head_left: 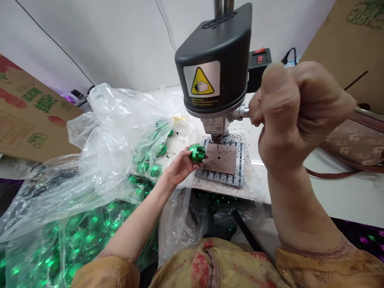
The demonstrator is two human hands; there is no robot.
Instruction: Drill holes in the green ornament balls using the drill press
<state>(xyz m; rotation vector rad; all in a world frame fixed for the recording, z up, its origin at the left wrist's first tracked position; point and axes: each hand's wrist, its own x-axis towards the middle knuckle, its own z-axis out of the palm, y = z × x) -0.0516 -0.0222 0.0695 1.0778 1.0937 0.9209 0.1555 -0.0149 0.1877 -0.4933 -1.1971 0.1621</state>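
My left hand [183,166] is closed around a shiny green mirror-faceted ball [197,153], held just left of the drill bit [218,145] and over the left edge of the slotted metal base plate [240,170]. A pinkish board [226,160] with a dark hole lies on that plate. Above it stands a black bench drill press [213,60] with a yellow warning label. My right hand [288,108] makes a fist at the drill press handle [244,112]; most of the handle is hidden by the fingers.
Clear plastic bags [102,132] with many green balls [90,232] fill the left side. Cardboard boxes [33,108] flank both sides. A black switch box [259,64] sits behind the drill. Dark shavings litter the white table [324,192]. A patterned bag [354,140] lies at right.
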